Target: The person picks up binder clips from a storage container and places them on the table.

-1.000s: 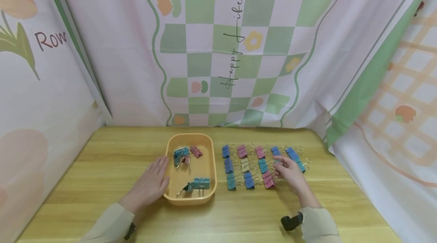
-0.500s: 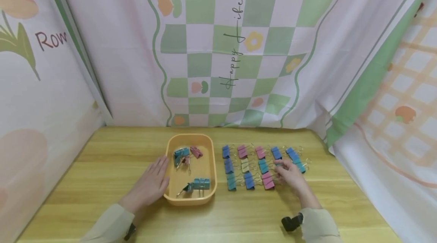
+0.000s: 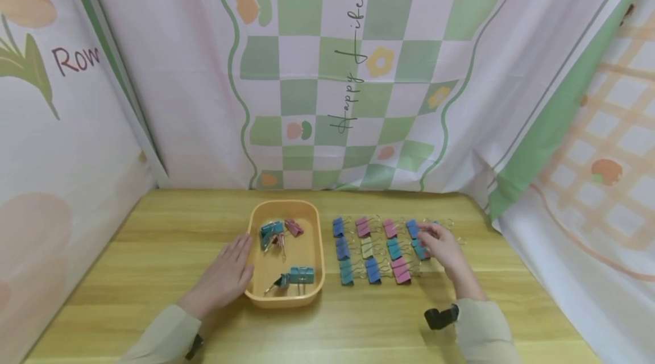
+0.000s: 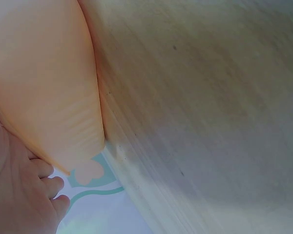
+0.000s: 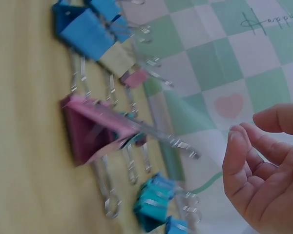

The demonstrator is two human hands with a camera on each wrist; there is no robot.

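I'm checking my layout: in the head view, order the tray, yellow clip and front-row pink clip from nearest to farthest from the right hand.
1. Front-row pink clip, left of the right hand.
2. Yellow clip, middle row, farther left.
3. Tray, farthest left.

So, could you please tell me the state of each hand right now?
Left hand: open, at the side of the tray.
Right hand: open, holding nothing, near the clips.

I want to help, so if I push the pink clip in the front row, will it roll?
The pink clip probably won't roll: its sides look flat. Its wire handles stick out, so they might snag neighbouring clips.
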